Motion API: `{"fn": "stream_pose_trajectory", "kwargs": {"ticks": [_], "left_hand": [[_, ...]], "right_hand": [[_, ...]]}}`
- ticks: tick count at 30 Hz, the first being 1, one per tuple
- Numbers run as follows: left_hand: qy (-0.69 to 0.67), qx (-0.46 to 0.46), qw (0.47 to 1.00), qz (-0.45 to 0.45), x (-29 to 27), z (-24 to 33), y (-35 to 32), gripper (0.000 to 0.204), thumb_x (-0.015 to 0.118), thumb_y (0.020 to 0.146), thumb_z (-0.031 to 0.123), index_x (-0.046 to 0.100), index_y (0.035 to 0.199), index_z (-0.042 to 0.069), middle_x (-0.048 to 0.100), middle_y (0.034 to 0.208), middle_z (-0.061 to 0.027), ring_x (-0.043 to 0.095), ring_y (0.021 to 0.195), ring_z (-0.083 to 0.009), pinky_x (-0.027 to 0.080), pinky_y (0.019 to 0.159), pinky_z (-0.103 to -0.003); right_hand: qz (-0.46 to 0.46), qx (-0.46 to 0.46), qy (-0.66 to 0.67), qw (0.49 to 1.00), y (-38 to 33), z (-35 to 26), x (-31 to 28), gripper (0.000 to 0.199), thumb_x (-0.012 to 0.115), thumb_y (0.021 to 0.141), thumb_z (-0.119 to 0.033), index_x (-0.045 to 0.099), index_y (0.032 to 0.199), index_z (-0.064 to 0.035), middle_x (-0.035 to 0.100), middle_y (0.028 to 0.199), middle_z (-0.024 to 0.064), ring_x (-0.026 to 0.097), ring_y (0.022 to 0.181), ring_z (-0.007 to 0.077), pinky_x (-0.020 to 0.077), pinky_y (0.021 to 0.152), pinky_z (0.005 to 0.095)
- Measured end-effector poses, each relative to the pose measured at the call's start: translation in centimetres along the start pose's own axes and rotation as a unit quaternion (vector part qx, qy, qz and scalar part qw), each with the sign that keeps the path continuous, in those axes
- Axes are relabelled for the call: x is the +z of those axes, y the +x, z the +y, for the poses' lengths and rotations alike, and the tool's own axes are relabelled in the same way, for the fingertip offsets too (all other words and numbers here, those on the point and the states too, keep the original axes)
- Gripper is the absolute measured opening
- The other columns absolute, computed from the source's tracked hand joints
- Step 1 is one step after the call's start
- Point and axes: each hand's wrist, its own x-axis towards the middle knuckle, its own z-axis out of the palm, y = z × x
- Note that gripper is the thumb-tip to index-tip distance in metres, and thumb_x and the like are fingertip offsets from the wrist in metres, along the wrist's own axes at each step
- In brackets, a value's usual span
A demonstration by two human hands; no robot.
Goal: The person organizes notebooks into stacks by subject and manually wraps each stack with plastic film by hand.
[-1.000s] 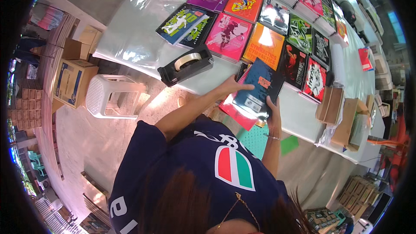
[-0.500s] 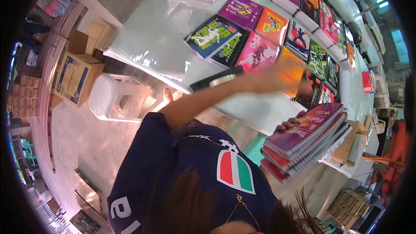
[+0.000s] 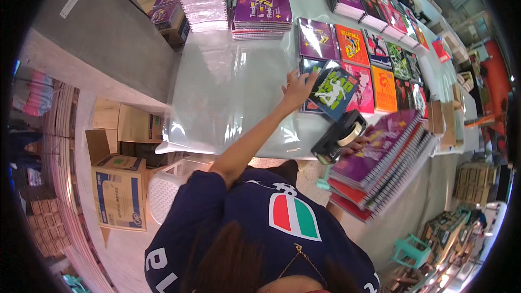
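My left hand (image 3: 298, 89) reaches over the table, fingers apart, its fingertips at the left edge of a blue-green spiral notebook (image 3: 333, 90). That notebook lies askew on top of another dark notebook (image 3: 310, 67). In my right hand (image 3: 355, 145) is a thick stack of spiral notebooks (image 3: 380, 154), purple on top with red covers below, held tilted near my body. Only the fingers show at the stack's far edge. Between the hands sits a black tape dispenser (image 3: 331, 140). Other notebooks lie in rows, including a pink one (image 3: 359, 88) and an orange one (image 3: 384, 88).
A pile of purple notebooks (image 3: 262, 11) and a tall wrapped stack (image 3: 201, 0) stand farther back. More notebook piles (image 3: 347, 2) line the far right. A grey pillar (image 3: 103, 32) rises at left, with an open carton (image 3: 119, 192) and a white stool (image 3: 163, 192) beside the table.
My left hand has moved from above the orange notebook, leftward to the blue-green one. The view has turned, showing more of the table's left side. My right hand still holds the stack.
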Motion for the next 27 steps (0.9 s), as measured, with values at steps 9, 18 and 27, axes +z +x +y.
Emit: {"fn": "stream_pose_trajectory", "kwargs": {"ticks": [9,18,27], "left_hand": [[-0.034,0.115,0.981,-0.152,-20.8,7.0,-16.8,0.100,0.071,0.074,0.054,0.023,0.142,-0.001,0.048,0.129,-0.0174,0.046,0.121,-0.0235,0.037,0.103,-0.037],[-0.091,-0.056,0.994,0.025,-27.9,-6.2,-19.9,0.107,0.089,0.061,0.019,0.020,0.140,-0.001,0.047,0.131,-0.0173,0.053,0.113,-0.0238,0.046,0.094,-0.033],[-0.140,0.122,0.981,0.049,-26.0,-5.5,-18.4,0.103,0.091,0.056,0.015,0.026,0.135,0.004,0.049,0.121,-0.0116,0.050,0.113,-0.0205,0.042,0.097,-0.032]], "right_hand": [[-0.118,0.067,-0.269,0.954,-3.6,14.0,12.3,0.059,0.068,0.082,-0.022,0.045,0.132,-0.0038,0.058,0.115,0.0096,0.056,0.107,0.0211,0.0428,0.097,0.0345],[-0.304,0.257,-0.432,0.810,-4.0,23.8,13.1,0.078,0.082,0.066,-0.006,0.039,0.131,-0.0020,0.055,0.119,0.0098,0.057,0.107,0.0208,0.0476,0.090,0.0338],[-0.205,0.267,-0.452,0.826,-4.1,27.4,8.5,0.073,0.059,0.066,0.003,0.034,0.134,-0.0009,0.053,0.115,0.0093,0.052,0.108,0.0199,0.0425,0.094,0.0322]]}}
